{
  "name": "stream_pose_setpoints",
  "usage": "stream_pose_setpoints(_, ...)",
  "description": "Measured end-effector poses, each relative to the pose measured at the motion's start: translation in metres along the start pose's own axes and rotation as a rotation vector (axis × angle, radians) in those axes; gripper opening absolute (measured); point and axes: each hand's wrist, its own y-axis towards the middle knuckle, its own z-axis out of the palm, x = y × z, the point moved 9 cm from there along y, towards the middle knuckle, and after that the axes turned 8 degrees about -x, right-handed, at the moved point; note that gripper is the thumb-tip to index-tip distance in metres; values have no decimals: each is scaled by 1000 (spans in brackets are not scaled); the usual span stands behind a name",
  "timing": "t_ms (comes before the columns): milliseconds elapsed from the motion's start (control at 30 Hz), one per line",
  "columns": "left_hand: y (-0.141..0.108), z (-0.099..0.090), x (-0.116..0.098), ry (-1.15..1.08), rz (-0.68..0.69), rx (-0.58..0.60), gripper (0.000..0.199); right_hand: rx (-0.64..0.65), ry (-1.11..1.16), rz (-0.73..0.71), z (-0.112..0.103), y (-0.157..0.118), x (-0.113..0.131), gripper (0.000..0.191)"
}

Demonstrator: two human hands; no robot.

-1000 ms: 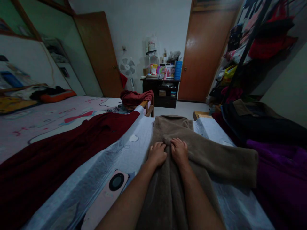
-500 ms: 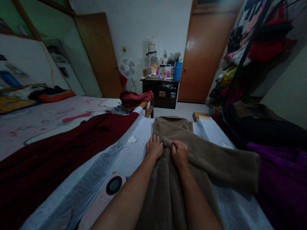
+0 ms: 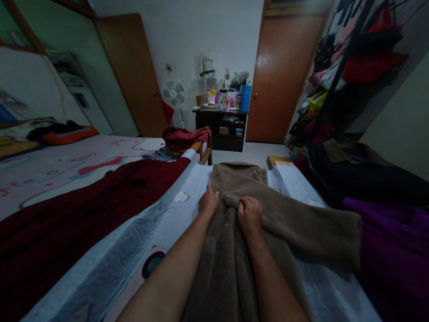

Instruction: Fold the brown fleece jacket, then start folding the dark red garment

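A brown fleece coat (image 3: 295, 219) lies on the bed, one sleeve stretched out to the right and its body running down toward me. At the coat's left edge, my left hand (image 3: 208, 203) is turned on its side with the thumb on top; its fingers appear closed round the edge, partly hidden. My right hand (image 3: 250, 217) rests near the middle of the coat, fingers curled into the fabric by a fold. Below my left forearm, a pink phone-like device (image 3: 132, 281) with a round dark disc is partly covered.
A dark red garment (image 3: 100, 210) spreads along the left. Purple cloth (image 3: 385, 237) and dark folded clothes (image 3: 362, 174) are piled at the right. Pale blue bedding (image 3: 161, 228) lies beneath the coat. Beyond the bed stand a black cabinet (image 3: 231, 143) and a fan (image 3: 174, 93).
My left hand has shifted slightly left from lying flat on the coat to its edge, and turned with the fingers drawn in. My right hand stays on the coat. The view has shifted slightly.
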Motion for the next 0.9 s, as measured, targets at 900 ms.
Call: stream_pose_setpoints(900, 19, 35, -36, 126, 484, -4, 55, 5, -85, 32, -2, -2, 3, 25)
